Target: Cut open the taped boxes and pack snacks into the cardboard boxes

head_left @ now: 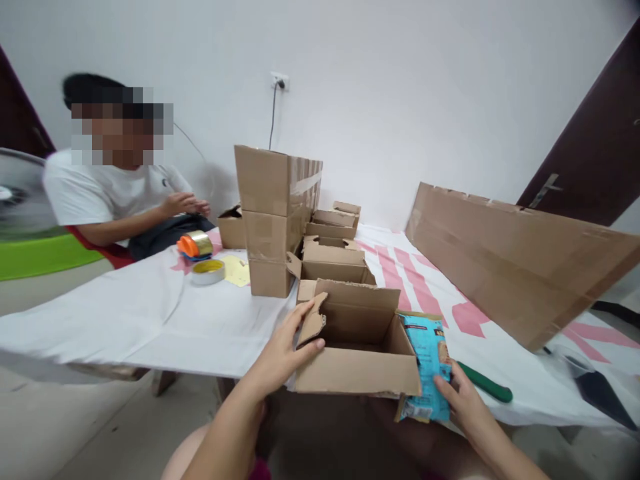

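In front of me an open cardboard box point(357, 375) sits at the table's near edge, its far flap standing up. My left hand point(287, 347) grips the box's left side, fingers on a torn flap point(314, 321) and thumb over the near rim. A blue snack packet point(424, 363) stands upright against the box's right side, on the outside. My right hand point(459, 392) holds the packet by its right edge, thumb on the front. The inside of the box is in shadow, and its floor is mostly hidden.
Open boxes point(333, 255) line up behind mine, beside a stack of closed boxes point(270, 230). Tape rolls point(208, 272) lie at left, near a seated person point(120, 193). A large cardboard sheet point(515, 260) leans at right; a green-handled tool point(485, 383) lies by the packet.
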